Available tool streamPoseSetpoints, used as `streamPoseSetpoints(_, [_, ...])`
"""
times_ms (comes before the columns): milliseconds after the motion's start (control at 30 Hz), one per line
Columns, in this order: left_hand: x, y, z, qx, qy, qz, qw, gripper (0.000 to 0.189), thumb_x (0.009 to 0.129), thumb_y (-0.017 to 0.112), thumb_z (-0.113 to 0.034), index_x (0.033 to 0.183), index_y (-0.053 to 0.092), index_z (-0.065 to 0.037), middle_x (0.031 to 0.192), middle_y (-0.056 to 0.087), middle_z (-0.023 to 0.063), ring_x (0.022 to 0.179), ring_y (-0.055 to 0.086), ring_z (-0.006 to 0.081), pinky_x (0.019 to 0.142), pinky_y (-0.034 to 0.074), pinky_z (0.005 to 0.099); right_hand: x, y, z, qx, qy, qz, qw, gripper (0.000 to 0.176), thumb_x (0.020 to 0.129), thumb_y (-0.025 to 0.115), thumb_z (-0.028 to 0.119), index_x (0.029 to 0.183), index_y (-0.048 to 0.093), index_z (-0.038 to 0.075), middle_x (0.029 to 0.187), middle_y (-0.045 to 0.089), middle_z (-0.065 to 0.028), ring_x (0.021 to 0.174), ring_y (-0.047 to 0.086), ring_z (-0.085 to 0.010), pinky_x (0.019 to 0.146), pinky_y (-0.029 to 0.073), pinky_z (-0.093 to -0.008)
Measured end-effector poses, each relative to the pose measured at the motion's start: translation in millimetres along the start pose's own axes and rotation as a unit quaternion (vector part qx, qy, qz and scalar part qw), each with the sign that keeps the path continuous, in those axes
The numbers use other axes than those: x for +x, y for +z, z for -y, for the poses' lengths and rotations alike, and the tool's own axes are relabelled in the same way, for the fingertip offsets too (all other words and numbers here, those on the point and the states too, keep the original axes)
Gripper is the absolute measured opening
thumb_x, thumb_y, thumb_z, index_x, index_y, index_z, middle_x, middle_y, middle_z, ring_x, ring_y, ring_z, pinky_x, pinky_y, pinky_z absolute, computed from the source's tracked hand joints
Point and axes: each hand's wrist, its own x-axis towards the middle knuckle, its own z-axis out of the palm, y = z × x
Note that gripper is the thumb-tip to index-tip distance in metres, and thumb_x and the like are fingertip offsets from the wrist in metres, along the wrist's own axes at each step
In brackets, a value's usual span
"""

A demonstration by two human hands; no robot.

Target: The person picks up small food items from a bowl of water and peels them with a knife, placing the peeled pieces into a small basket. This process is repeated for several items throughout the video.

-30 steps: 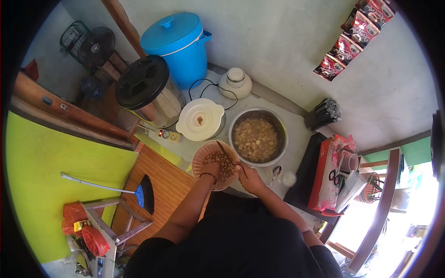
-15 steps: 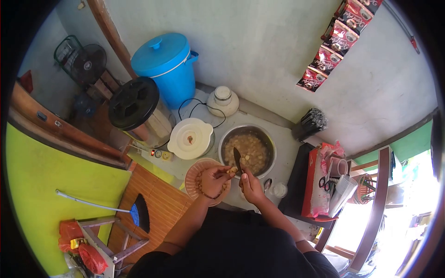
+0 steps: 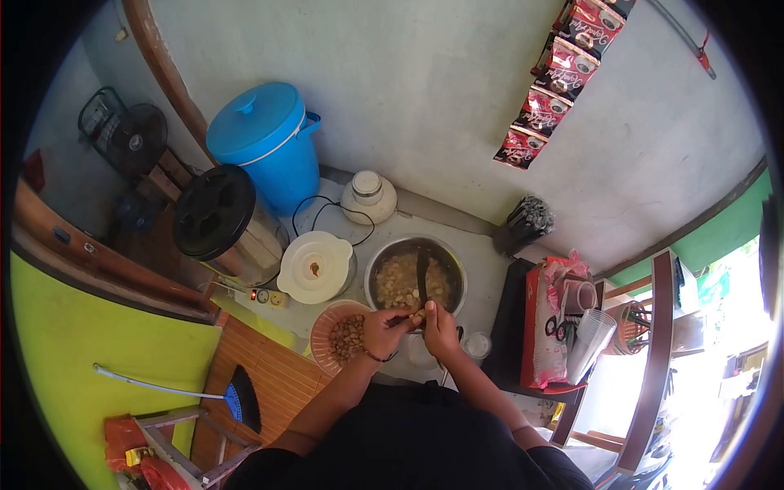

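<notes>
My right hand is closed round the handle of a knife, whose dark blade points away from me over the metal bowl. Pale pieces lie in cloudy liquid in that bowl. Close beside the knife, my left hand pinches a small brownish piece at the bowl's near rim. To the left, partly behind my left hand, stands a pink ribbed basket with many small brown pieces.
Behind the basket are a cream lidded container, a black-lidded bin, a blue bucket and a white jar. A glass stands right of my hands, near a red box with plastic cups.
The view has shifted, so the scene sits further left. My left hand has moved off the basket's middle, showing more brown pieces. The knife blade now points more straight away from me.
</notes>
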Motion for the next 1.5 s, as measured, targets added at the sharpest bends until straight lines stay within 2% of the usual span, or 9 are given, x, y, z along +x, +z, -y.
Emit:
streamPoseSetpoints(133, [7, -5, 8, -0.005, 0.012, -0.070, 0.997, 0.017, 0.081, 0.068, 0.001, 0.098, 0.067, 0.006, 0.091, 0.069, 0.0106, 0.080, 0.066, 0.0133, 0.072, 0.053, 0.0234, 2, -1, -3, 0.096, -0.015, 0.012, 0.995, 0.050, 0.100, 0.030, 0.042, 0.114, 0.053, 0.001, 0.057, 0.050, -0.0066, 0.048, 0.050, -0.0129, 0.049, 0.041, -0.0310])
streamPoseSetpoints(233, [8, -4, -5, 0.138, 0.042, -0.098, 0.985, 0.016, 0.080, 0.070, -0.001, 0.095, 0.068, 0.005, 0.088, 0.069, 0.0099, 0.077, 0.065, 0.0116, 0.068, 0.052, 0.0230, -4, -8, 15, -0.036, -0.071, 0.040, 0.996, 0.039, 0.100, 0.031, 0.035, 0.110, 0.053, 0.004, 0.071, 0.061, -0.0181, 0.068, 0.062, -0.0393, 0.063, 0.047, -0.0420])
streamPoseSetpoints(433, [8, -2, -8, 0.233, 0.084, -0.086, 0.965, 0.018, 0.077, 0.073, -0.001, 0.093, 0.069, 0.003, 0.082, 0.068, 0.0095, 0.075, 0.065, 0.0115, 0.067, 0.051, 0.0236, 3, 2, 10, -0.132, -0.145, -0.025, 0.980, 0.040, 0.100, 0.032, 0.037, 0.111, 0.053, 0.004, 0.077, 0.064, -0.0186, 0.073, 0.064, -0.0378, 0.065, 0.049, -0.0433])
streamPoseSetpoints(633, [9, 0, 16, 0.086, 0.051, -0.078, 0.992, 0.016, 0.079, 0.069, 0.002, 0.095, 0.069, 0.003, 0.089, 0.069, 0.0091, 0.078, 0.065, 0.0131, 0.071, 0.051, 0.0233, 14, -3, -5, 0.106, 0.074, 0.083, 0.988, 0.045, 0.100, 0.032, 0.040, 0.110, 0.053, 0.002, 0.074, 0.064, -0.0192, 0.071, 0.066, -0.0341, 0.063, 0.049, -0.0408])
streamPoseSetpoints(833, [11, -6, 8, 0.060, 0.015, -0.115, 0.991, 0.017, 0.081, 0.068, 0.002, 0.097, 0.067, 0.006, 0.089, 0.069, 0.0103, 0.079, 0.065, 0.0125, 0.072, 0.051, 0.0221, -2, -4, 18, -0.051, -0.105, 0.033, 0.993, 0.041, 0.100, 0.032, 0.036, 0.114, 0.053, 0.003, 0.079, 0.065, -0.0213, 0.077, 0.063, -0.0418, 0.065, 0.048, -0.0459])
streamPoseSetpoints(1233, [5, -7, 18, 0.040, 0.001, -0.093, 0.995, 0.018, 0.081, 0.068, 0.000, 0.098, 0.067, 0.007, 0.085, 0.069, 0.0100, 0.075, 0.065, 0.0129, 0.070, 0.053, 0.0241, 6, 12, 11, -0.035, -0.094, 0.007, 0.995, 0.039, 0.100, 0.034, 0.032, 0.101, 0.055, -0.001, 0.075, 0.065, -0.0174, 0.073, 0.065, -0.0375, 0.065, 0.050, -0.0435])
streamPoseSetpoints(1333, [-2, -4, 16, 0.134, 0.029, -0.063, 0.989, 0.019, 0.082, 0.067, -0.001, 0.100, 0.066, 0.007, 0.090, 0.068, 0.0111, 0.077, 0.065, 0.0141, 0.071, 0.054, 0.0247, 8, 13, 10, 0.016, -0.083, -0.017, 0.996, 0.048, 0.101, 0.032, 0.038, 0.089, 0.053, -0.003, 0.065, 0.059, -0.0156, 0.063, 0.063, -0.0275, 0.058, 0.047, -0.0392])
streamPoseSetpoints(1433, [5, -5, 22, -0.057, 0.000, -0.072, 0.996, 0.024, 0.083, 0.067, -0.001, 0.105, 0.065, 0.006, 0.095, 0.068, 0.0130, 0.079, 0.066, 0.0152, 0.072, 0.054, 0.0248, 11, 6, 8, 0.140, 0.080, 0.059, 0.985, 0.048, 0.101, 0.031, 0.040, 0.092, 0.053, -0.003, 0.060, 0.054, -0.0123, 0.058, 0.059, -0.0227, 0.056, 0.046, -0.0354])
streamPoseSetpoints(1500, [9, -8, 24, -0.080, -0.010, -0.105, 0.991, 0.022, 0.082, 0.068, -0.002, 0.103, 0.065, 0.006, 0.092, 0.068, 0.0112, 0.077, 0.066, 0.0145, 0.071, 0.054, 0.0248, 6, 5, 7, 0.035, 0.008, 0.048, 0.998, 0.044, 0.101, 0.031, 0.036, 0.106, 0.053, -0.001, 0.069, 0.060, -0.0177, 0.068, 0.064, -0.0311, 0.063, 0.048, -0.0400])
